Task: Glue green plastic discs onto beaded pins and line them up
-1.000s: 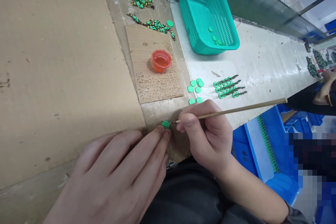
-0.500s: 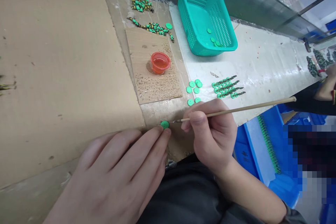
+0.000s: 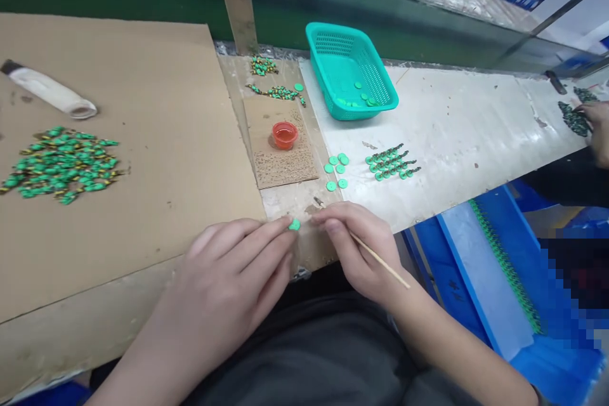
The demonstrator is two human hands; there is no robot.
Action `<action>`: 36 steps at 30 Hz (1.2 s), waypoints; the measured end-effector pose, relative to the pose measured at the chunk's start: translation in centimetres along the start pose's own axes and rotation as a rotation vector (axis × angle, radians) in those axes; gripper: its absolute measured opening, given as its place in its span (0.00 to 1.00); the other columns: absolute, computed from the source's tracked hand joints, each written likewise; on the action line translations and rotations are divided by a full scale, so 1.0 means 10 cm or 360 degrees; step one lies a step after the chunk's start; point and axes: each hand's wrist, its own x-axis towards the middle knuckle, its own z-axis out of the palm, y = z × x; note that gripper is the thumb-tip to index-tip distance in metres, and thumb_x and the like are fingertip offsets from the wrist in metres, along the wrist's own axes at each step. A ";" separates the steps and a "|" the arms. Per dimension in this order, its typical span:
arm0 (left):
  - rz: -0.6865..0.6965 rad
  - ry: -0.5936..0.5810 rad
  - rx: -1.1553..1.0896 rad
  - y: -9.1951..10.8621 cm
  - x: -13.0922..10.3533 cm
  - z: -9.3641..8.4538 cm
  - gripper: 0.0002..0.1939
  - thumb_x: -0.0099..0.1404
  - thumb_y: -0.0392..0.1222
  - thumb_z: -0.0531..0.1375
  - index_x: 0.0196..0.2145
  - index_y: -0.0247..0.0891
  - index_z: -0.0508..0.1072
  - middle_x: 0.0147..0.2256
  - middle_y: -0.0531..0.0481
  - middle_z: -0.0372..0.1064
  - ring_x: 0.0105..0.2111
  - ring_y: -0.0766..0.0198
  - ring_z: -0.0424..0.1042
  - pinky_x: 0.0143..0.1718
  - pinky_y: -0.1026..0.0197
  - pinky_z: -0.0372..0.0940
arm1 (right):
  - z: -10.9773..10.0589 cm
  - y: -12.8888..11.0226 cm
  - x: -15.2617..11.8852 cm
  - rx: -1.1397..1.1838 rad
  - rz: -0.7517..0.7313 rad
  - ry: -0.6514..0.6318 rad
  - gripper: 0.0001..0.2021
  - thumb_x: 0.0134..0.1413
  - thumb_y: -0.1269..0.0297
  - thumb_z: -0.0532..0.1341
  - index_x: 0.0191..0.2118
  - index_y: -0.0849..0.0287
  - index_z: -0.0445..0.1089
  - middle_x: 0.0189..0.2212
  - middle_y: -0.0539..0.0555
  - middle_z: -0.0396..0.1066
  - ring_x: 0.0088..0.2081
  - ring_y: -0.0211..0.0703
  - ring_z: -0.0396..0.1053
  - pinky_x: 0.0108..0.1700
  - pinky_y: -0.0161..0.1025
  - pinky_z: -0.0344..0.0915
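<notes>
And here at the near edge of the work table (image 3: 442, 92), the left hand (image 3: 233, 260) has its fingertips bunched on the near-left side of a small, round, bright green disc (image 3: 294, 224), just beyond the right edge of a large tan cardboard sheet (image 3: 157, 152); pinched or merely pressed, I cannot tell! Over on the right, the right hand (image 3: 364, 247) has a narrow grip, thumb and fingers closed on a slim pale wooden brush (image 3: 380, 257), its dark tip up front and apart from the disc, its handle slanting back over the wrist! Beyond them, a small red plastic cup (image 3: 284, 143) of liquid stands on a speckled cardboard square (image 3: 285, 172), and off that square's near right corner lie seven loose green discs (image 3: 329, 169)! Farther right, green discs in rows with dark twisted strands (image 3: 390, 163); at the table's far edge, a teal perforated plastic basket (image 3: 345, 109) with a few discs inside; and on the big sheet's left side, a heap of green, yellow and dark pieces (image 3: 66, 165)
</notes>
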 end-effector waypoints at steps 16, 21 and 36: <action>0.0072 0.0006 0.0084 -0.01 -0.05 0.01 0.14 0.86 0.36 0.61 0.63 0.33 0.80 0.59 0.45 0.86 0.52 0.49 0.78 0.55 0.45 0.69 | 0.19 0.06 -0.04 -0.0601 -0.0294 -0.0099 0.13 0.85 0.70 0.59 0.52 0.60 0.83 0.39 0.57 0.78 0.41 0.49 0.77 0.45 0.44 0.78; 0.0101 0.0008 0.0084 -0.02 -0.07 0.01 0.14 0.87 0.37 0.60 0.63 0.33 0.80 0.58 0.45 0.87 0.52 0.48 0.77 0.56 0.44 0.69 | 0.23 0.04 -0.02 -0.0731 -0.0314 -0.0122 0.15 0.86 0.71 0.58 0.49 0.61 0.84 0.38 0.58 0.78 0.40 0.50 0.75 0.44 0.46 0.77; 0.0039 0.0015 0.0043 -0.01 -0.05 0.01 0.11 0.87 0.37 0.60 0.61 0.37 0.79 0.58 0.48 0.86 0.52 0.51 0.78 0.56 0.46 0.69 | 0.09 0.03 -0.07 -0.0056 -0.0021 0.0283 0.10 0.78 0.75 0.66 0.51 0.52 0.83 0.44 0.54 0.86 0.46 0.46 0.85 0.52 0.45 0.83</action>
